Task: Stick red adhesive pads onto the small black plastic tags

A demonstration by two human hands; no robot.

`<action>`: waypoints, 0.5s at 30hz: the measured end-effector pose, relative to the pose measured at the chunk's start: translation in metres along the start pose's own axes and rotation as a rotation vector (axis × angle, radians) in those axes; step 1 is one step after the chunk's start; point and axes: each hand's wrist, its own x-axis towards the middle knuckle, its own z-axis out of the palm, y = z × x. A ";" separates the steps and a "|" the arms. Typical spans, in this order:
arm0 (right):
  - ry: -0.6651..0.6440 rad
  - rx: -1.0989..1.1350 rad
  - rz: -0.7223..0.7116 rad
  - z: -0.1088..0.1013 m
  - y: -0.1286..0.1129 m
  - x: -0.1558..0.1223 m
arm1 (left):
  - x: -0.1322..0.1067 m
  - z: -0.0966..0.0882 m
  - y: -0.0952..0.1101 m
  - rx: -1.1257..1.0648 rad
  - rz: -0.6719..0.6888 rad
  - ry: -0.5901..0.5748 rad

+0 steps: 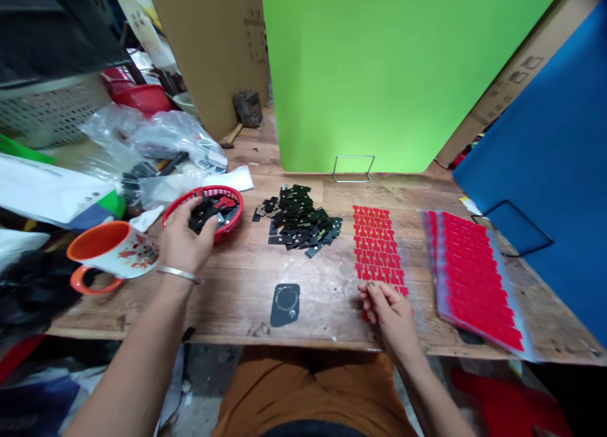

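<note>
Red basket [231, 227] — black pieces [205, 208] inside

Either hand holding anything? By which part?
Can't tell: the left hand is at the basket, the right hand curled over a red sheet; no held part shows clearly.

Diffuse light is falling on the table [327, 285] between left hand [184, 238] and right hand [386, 304]. Red sheets [478, 279] beyond right hand are blurring.

Scuffed wooden tabletop [237, 291], red plastic basket [233, 227], glossy mug [133, 252], smooth green board [389, 76], shiny metal bracelet [179, 273]
</note>
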 end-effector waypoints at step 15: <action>-0.037 -0.136 -0.023 0.008 0.004 -0.011 | -0.037 0.089 0.010 0.166 0.341 -0.448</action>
